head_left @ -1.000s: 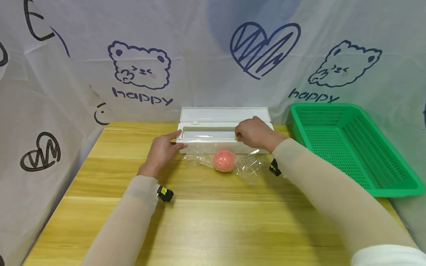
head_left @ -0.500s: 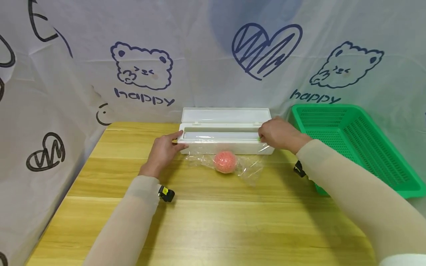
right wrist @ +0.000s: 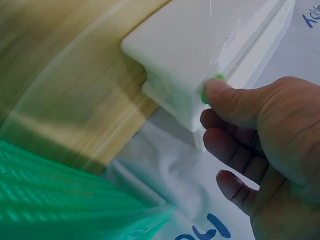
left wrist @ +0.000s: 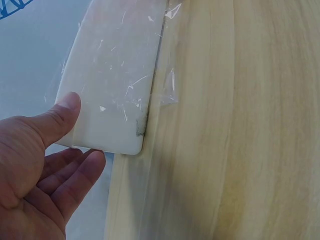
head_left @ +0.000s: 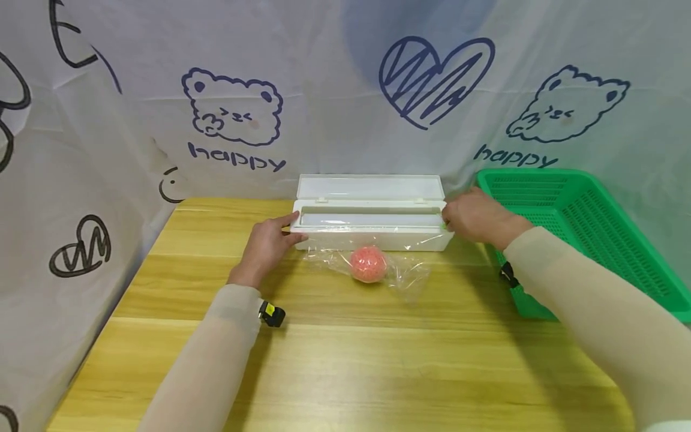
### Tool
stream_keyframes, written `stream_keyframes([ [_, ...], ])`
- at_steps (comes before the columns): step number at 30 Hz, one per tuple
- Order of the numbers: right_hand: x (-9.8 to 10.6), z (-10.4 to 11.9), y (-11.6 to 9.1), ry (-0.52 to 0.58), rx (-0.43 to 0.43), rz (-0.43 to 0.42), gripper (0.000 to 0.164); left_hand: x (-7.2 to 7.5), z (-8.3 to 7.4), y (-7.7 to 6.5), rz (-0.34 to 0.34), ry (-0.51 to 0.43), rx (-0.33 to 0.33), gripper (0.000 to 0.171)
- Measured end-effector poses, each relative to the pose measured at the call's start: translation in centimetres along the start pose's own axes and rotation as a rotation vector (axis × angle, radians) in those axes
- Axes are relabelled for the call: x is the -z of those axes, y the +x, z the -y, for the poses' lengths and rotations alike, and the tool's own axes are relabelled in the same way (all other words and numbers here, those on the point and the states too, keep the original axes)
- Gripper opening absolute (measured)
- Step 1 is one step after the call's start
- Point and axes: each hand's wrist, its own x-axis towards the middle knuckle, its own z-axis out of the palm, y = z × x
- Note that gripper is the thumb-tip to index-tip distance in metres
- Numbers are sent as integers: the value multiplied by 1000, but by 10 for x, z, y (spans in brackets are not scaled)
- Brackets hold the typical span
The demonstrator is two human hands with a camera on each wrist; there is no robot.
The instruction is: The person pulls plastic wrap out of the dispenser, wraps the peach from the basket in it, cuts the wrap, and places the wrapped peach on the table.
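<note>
A white cling film dispenser stands at the back of the table with its lid raised and a roll inside. My left hand grips its left end; in the left wrist view the thumb lies on the front face and the fingers sit at the end. At the right end, my right hand pinches a small green slide cutter between thumb and forefinger. Clear cling film hangs over the front edge onto the table. Against this film sits a round pink ball with a grainy surface.
A green plastic basket stands at the right, close beside my right hand and forearm. White cloth with drawn bears and hearts hangs behind and to the left of the wooden table.
My right hand has slid the green cutter rightward along the dispenser, from right of its middle to its right end. My left hand keeps its grip on the left end.
</note>
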Motion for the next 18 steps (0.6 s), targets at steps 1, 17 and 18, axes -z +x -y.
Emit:
stream_keyframes([
  [1, 1, -1, -1, -6, 1, -4, 13, 0, 0, 0, -2, 1, -1, 63],
  [17, -7, 106, 15, 105, 74, -320, 39, -2, -1, 1, 1, -10, 2, 66],
  [18, -12, 115, 16, 120, 83, -313, 47, -2, -1, 1, 3, -13, 3, 65],
])
